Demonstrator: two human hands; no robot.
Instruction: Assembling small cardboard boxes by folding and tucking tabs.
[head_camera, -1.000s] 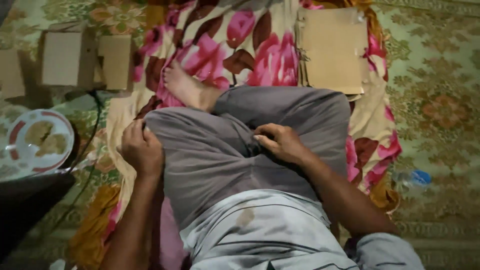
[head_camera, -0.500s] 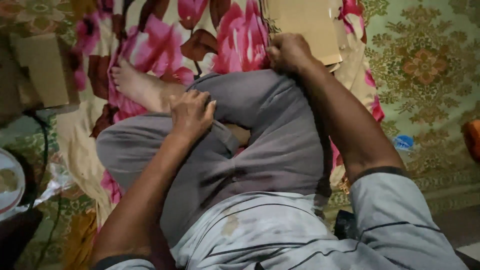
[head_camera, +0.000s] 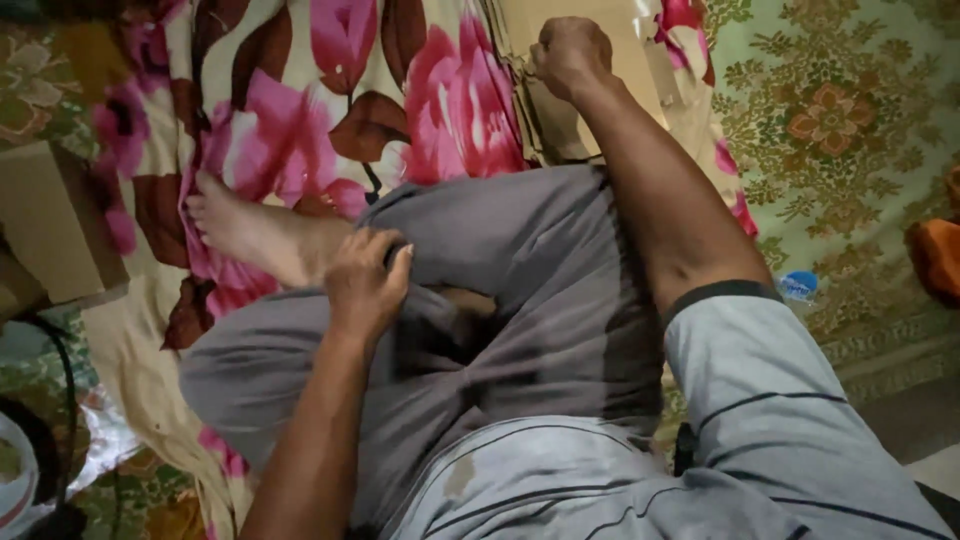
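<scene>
Two hands are at work: the right hand (head_camera: 570, 55) is stretched out ahead, fingers curled shut on the near left edge of the flat brown cardboard stack (head_camera: 600, 90) lying on the floral blanket (head_camera: 330, 110) beyond the crossed legs. The left hand (head_camera: 365, 285) sits much closer, fingers bent and pinching the grey trouser cloth (head_camera: 520, 260) just beside the bare foot (head_camera: 250, 230). Another brown cardboard box (head_camera: 55, 225) lies well apart at left.
</scene>
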